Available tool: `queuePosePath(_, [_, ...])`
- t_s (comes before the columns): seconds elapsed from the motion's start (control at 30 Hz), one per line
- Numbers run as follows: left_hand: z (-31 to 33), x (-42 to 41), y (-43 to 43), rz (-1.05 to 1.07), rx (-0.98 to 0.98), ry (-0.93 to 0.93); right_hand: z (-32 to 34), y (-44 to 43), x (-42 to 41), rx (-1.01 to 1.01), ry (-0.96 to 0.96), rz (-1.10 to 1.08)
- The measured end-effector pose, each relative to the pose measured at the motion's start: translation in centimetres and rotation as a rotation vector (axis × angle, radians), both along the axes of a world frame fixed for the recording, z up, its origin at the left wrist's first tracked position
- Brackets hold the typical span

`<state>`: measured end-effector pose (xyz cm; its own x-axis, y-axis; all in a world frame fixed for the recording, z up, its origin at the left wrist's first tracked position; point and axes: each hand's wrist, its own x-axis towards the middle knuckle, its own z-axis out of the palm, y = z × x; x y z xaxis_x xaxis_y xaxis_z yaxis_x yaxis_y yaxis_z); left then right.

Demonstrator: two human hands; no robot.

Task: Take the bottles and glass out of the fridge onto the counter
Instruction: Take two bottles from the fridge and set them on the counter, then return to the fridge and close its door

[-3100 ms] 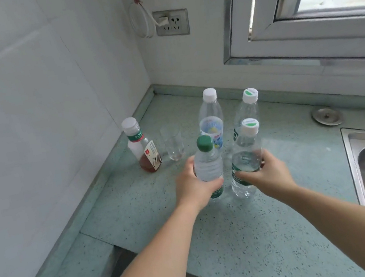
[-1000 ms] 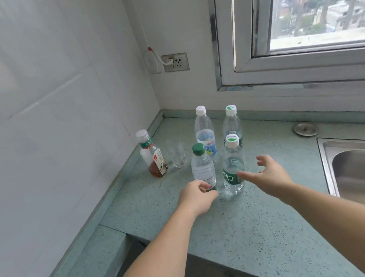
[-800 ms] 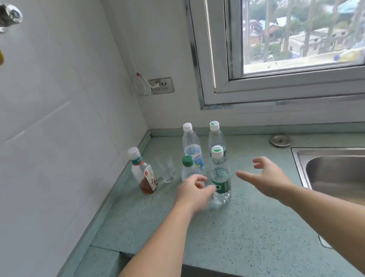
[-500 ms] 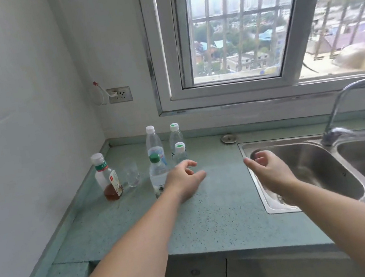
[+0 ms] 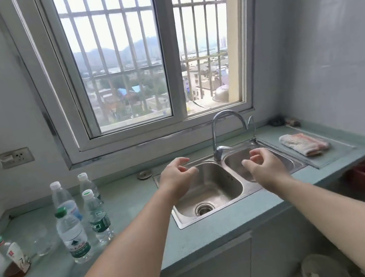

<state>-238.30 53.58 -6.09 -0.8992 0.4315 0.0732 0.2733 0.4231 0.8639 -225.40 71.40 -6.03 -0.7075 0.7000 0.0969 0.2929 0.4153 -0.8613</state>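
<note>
Both hands were empty and held out over the double sink (image 5: 215, 203), the left hand (image 5: 176, 179) with its fingers loosely curled and apart, the right hand (image 5: 263, 166) the same, neither touching anything. Everything the task asked for seemed already to stand on the counter (image 5: 137, 195), gathered toward its left end near the wall corner: a green-capped water bottle (image 5: 73, 235) closest to the front edge, a white-capped bottle (image 5: 97, 216) just beside it, two more bottles behind them, the taller one (image 5: 61, 198) and another (image 5: 87, 184) nearer the back edge under the window, and a bottle with brown liquid (image 5: 4, 255) at the far left. Between that one and the green-capped bottle stood what looked like the clear glass (image 5: 40, 239), though it was faint and blurred, so I would not swear to its outline. The whole group lay well to the left of the left hand and well apart from both. The fridge was nowhere in view. To my mind the sensible thing at this point was a check: glance back at the fridge for anything left inside, shut the door, and leave the bottles upright and clear of the counter's front edge, with the glass kept from being knocked by its neighbours.
</note>
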Motion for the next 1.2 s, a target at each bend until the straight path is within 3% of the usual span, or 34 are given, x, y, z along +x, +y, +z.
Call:
queuePosePath(0.23, [2.7,10.0,13.1,-0.232,0.138,0.012,3.0,9.7,12.5,0.035,0.033,-0.241])
queuePosePath(0.67, [3.7,24.0,31.0,-0.698,0.134,0.031,4.1,19.4,29.2,-0.012,0.108,-0.713])
queuePosePath(0.93, [3.3,29.5,39.7,-1.131,0.107,-0.011,3.1,20.1,36.8,0.004,0.099,-1.115])
queuePosePath(1.2, [4.0,38.8,40.2,-1.492,0.098,-0.056,3.4,15.4,43.3,0.042,0.155,-1.448])
